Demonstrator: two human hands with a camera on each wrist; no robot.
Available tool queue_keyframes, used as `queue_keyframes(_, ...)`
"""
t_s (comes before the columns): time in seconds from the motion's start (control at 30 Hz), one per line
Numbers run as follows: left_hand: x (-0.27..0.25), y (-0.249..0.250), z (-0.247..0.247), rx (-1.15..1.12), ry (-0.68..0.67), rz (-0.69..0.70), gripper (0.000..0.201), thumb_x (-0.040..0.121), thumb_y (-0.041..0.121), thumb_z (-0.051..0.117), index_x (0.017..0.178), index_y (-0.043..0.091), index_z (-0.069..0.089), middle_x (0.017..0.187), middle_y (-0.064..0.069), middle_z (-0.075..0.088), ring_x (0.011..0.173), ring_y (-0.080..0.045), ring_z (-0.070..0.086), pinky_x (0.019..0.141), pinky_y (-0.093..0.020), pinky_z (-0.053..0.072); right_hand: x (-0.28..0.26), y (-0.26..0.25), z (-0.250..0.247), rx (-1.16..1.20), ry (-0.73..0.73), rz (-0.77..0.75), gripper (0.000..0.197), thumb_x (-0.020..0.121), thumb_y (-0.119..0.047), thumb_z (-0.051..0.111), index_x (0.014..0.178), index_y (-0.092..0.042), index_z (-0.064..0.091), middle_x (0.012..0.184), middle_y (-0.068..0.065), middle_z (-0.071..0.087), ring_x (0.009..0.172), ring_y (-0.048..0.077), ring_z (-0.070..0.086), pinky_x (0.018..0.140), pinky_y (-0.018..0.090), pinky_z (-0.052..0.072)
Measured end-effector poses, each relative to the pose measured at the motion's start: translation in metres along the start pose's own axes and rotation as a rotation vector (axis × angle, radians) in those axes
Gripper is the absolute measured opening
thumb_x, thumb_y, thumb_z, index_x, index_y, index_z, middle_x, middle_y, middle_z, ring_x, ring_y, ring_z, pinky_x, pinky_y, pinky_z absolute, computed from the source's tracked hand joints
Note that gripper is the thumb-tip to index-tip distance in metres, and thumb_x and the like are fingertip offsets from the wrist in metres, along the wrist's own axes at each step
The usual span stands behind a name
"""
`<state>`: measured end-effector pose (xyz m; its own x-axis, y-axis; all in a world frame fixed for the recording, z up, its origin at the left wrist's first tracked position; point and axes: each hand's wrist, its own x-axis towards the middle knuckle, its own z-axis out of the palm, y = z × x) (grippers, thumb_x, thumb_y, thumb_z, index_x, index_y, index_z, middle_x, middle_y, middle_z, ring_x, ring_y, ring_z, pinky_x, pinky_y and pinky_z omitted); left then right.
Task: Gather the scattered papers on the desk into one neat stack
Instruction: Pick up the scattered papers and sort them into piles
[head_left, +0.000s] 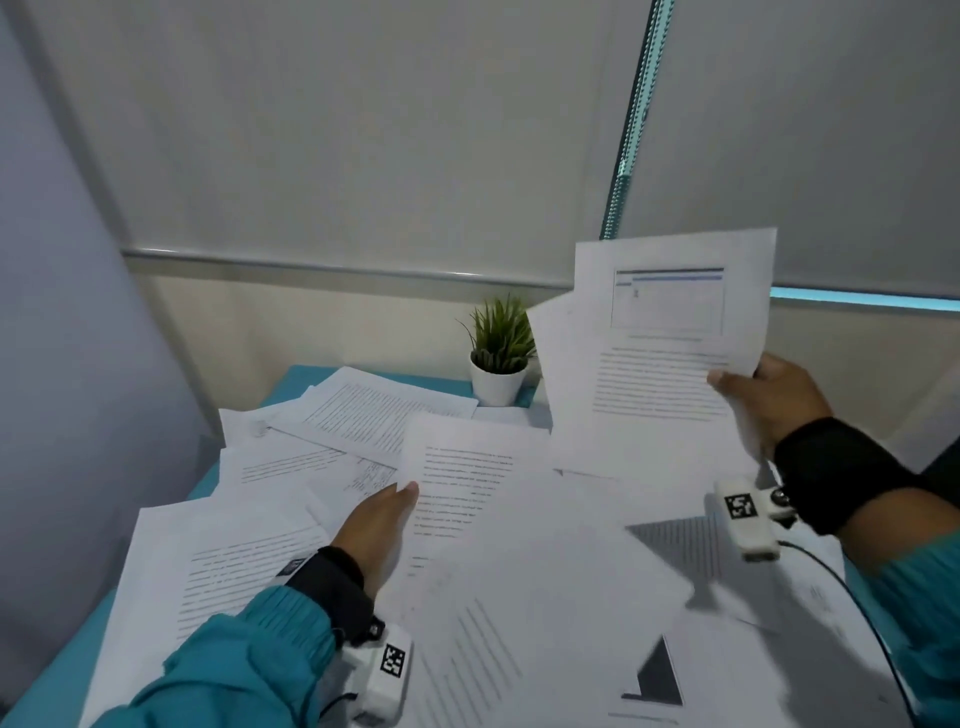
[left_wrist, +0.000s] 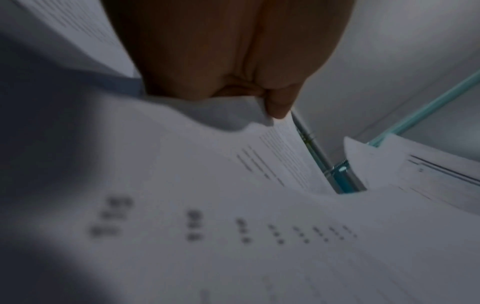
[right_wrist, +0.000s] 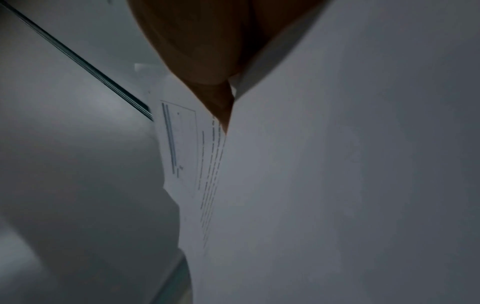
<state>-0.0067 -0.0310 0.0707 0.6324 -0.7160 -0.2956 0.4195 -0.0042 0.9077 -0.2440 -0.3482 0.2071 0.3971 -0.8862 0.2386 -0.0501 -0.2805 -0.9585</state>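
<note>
White printed papers (head_left: 332, 426) lie scattered and overlapping across a teal desk (head_left: 291, 384). My left hand (head_left: 408, 491) pinches the left edge of a text sheet (head_left: 467, 499) lifted at a tilt over the pile. The left wrist view shows the thumb (left_wrist: 278, 102) pressed onto that sheet's (left_wrist: 283, 148) edge. My right hand (head_left: 727, 382) holds a raised bundle of sheets (head_left: 654, 364) at the right, its top page showing a boxed figure above text. In the right wrist view the thumb (right_wrist: 221, 107) lies on the bundle (right_wrist: 337, 164).
A small green plant in a white pot (head_left: 498, 364) stands at the desk's back edge, just left of the raised bundle. A grey wall (head_left: 78, 312) closes the left side and roller blinds (head_left: 363, 130) hang behind. A black cable (head_left: 852, 597) runs from my right wrist.
</note>
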Motion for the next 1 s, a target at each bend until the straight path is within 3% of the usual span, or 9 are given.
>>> queue_keyframes(0.07,-0.002,-0.008,0.002,0.144,0.001,-0.001,0.04,0.102,0.042,0.043,0.135,0.02,0.05,0.139,0.01,0.048,0.129,-0.008,0.041,0.113,-0.028,0.023,-0.009,0.025,0.005,-0.039,0.017,0.057,0.033,0.085,0.002,0.063,0.119,0.002,0.062,0.108,0.014,0.067,0.101,0.028,0.062,0.097,0.037,0.048)
queue_keyframes(0.2,-0.004,-0.021,-0.001,0.197,-0.01,-0.046,0.084,0.086,0.059,0.061,0.149,0.01,0.036,0.149,0.002,0.041,0.138,-0.016,0.041,0.118,-0.034,0.025,-0.04,0.062,0.009,-0.067,0.029,0.154,0.031,0.088,-0.002,0.061,0.118,-0.005,0.063,0.11,0.01,0.066,0.098,0.023,0.061,0.096,0.035,0.048)
queue_keyframes(0.37,-0.015,-0.014,0.011,0.234,-0.29,-0.032,0.045,0.081,0.004,0.075,0.123,0.009,0.061,0.117,-0.011,0.071,0.104,-0.021,0.07,0.084,-0.028,0.057,-0.063,0.089,0.003,-0.025,0.068,0.227,0.033,0.091,-0.006,0.059,0.124,-0.006,0.06,0.114,0.008,0.065,0.102,0.026,0.061,0.096,0.034,0.044)
queue_keyframes(0.53,-0.012,-0.019,0.011,0.895,-0.337,0.031,0.074,0.058,0.033,0.09,0.122,0.033,0.053,0.115,0.013,0.069,0.107,-0.005,0.063,0.09,-0.027,0.054,-0.067,0.09,-0.006,0.07,0.13,0.206,0.031,0.091,-0.007,0.058,0.122,-0.005,0.06,0.112,0.009,0.065,0.102,0.025,0.061,0.094,0.034,0.044)
queue_keyframes(0.63,-0.013,-0.015,0.014,0.808,-0.287,0.075,0.052,0.065,0.024,0.088,0.111,0.026,0.064,0.106,0.008,0.073,0.1,-0.008,0.067,0.08,-0.02,0.054,-0.061,0.085,-0.016,0.196,0.214,0.174,0.028,0.09,-0.006,0.061,0.118,-0.004,0.062,0.107,0.006,0.068,0.101,0.025,0.064,0.098,0.04,0.046)
queue_keyframes(0.73,-0.007,-0.008,0.007,0.651,-0.127,0.143,0.037,0.075,0.015,0.083,0.109,0.018,0.069,0.099,0.007,0.075,0.088,-0.003,0.071,0.069,-0.012,0.052,-0.056,0.069,-0.024,0.282,0.221,0.187,0.002,0.09,-0.011,0.063,0.089,-0.013,0.063,0.074,-0.009,0.068,0.062,0.002,0.065,0.069,0.023,0.054)
queue_keyframes(0.8,-0.004,-0.006,0.0,0.516,-0.012,0.163,0.029,0.084,0.011,0.074,0.112,0.014,0.069,0.101,0.005,0.076,0.086,-0.004,0.072,0.071,-0.014,0.055,-0.059,0.063,-0.023,0.336,0.185,0.212,0.014,0.088,-0.019,0.067,0.078,-0.016,0.057,0.06,-0.012,0.065,0.047,-0.002,0.059,0.052,0.013,0.05)
queue_keyframes(0.9,0.0,-0.008,-0.003,0.394,0.074,0.148,0.024,0.094,0.011,0.061,0.118,0.013,0.067,0.109,0.0,0.075,0.101,-0.016,0.071,0.095,-0.035,0.053,-0.066,0.075,-0.009,0.412,0.039,0.285,0.061,0.063,-0.035,0.08,0.113,-0.006,0.063,0.107,0.006,0.072,0.093,0.02,0.071,0.074,0.028,0.058)
queue_keyframes(1.0,0.005,-0.014,-0.004,0.4,0.11,0.142,0.023,0.097,0.014,0.056,0.118,0.015,0.065,0.11,-0.002,0.074,0.105,-0.021,0.069,0.098,-0.04,0.051,-0.081,0.08,0.014,0.393,-0.052,0.294,0.088,0.046,-0.046,0.086,0.123,-0.011,0.061,0.117,0.006,0.069,0.104,0.024,0.067,0.085,0.036,0.055)
